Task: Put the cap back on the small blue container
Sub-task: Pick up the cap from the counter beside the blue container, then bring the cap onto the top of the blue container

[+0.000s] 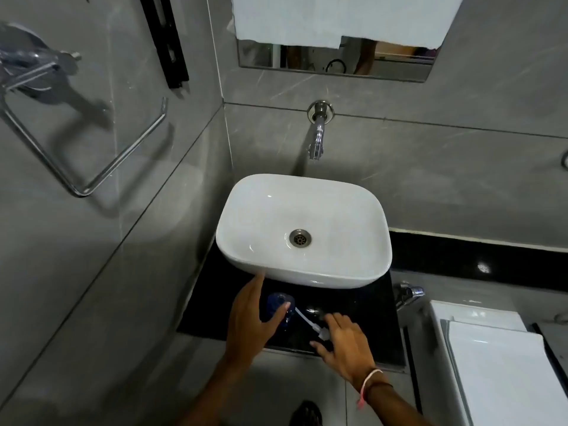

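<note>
Nearest the camera, two bare forearms reach up from the lower edge; the right one wears a pale thread band (368, 384) at the wrist. A dark shape on the floor between them is too blurred to name. The right hand (347, 345) hovers low over the black counter (362, 305), fingers spread and loosely curled around the end of a white tube-like piece (310, 324); whether they actually pinch it cannot be told, and the part under the fingers is hidden. That piece runs slantwise up to the small blue container (278, 309), which stands on the counter just in front of the white basin (304, 230). The left hand (252, 318) wraps the container from its left side, thumb pressed across the front, index finger stretched up to the basin's near rim. The container's mouth looks open; its lower body is covered by the hand. To the right, a white toilet tank (491, 348) is cut off by the frame, a chrome valve (408, 295) beside it. Behind the basin a chrome tap (318, 133) juts from the grey wall. On the left wall hangs a chrome towel ring (89, 167). Farthest, a mirror (335, 61) is half covered by a white towel (338, 16).
</note>
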Demonstrator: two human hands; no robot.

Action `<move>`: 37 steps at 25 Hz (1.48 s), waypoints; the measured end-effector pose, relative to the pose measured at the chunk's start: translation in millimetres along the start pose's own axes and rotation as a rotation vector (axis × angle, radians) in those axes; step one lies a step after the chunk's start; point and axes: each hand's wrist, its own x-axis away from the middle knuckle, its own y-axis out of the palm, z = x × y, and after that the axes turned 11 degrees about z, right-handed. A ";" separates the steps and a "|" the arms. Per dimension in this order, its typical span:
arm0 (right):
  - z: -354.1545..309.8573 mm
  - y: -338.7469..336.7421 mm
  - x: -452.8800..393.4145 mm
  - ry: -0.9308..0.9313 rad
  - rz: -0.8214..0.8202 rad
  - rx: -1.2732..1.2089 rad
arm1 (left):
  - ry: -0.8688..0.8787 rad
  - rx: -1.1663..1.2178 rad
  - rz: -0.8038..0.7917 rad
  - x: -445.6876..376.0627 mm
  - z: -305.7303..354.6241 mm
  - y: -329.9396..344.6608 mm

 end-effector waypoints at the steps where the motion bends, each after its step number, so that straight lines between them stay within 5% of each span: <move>1: 1.2 2.2 -0.4 0.040 -0.085 0.004 | -0.047 0.017 -0.022 4.7 -3.9 5.2; 7: 9.0 -20.4 -17.6 0.275 -0.009 -0.558 | -0.152 0.029 -0.051 12.8 -7.3 18.2; 12: 17.1 -72.0 -43.4 0.144 0.202 -0.691 | -0.176 -0.041 -0.013 16.7 -5.8 21.3; 29: -69.8 -126.1 -113.6 -0.451 -0.141 -0.226 | -0.174 -0.001 -0.033 18.4 -13.1 30.1; 32: -84.4 -104.5 -121.0 -0.452 -0.255 -0.112 | -0.183 0.003 -0.017 18.2 -14.2 28.8; 37: -71.6 -77.7 -113.4 -0.331 -0.267 -0.261 | -0.187 0.011 -0.007 19.9 -16.2 31.2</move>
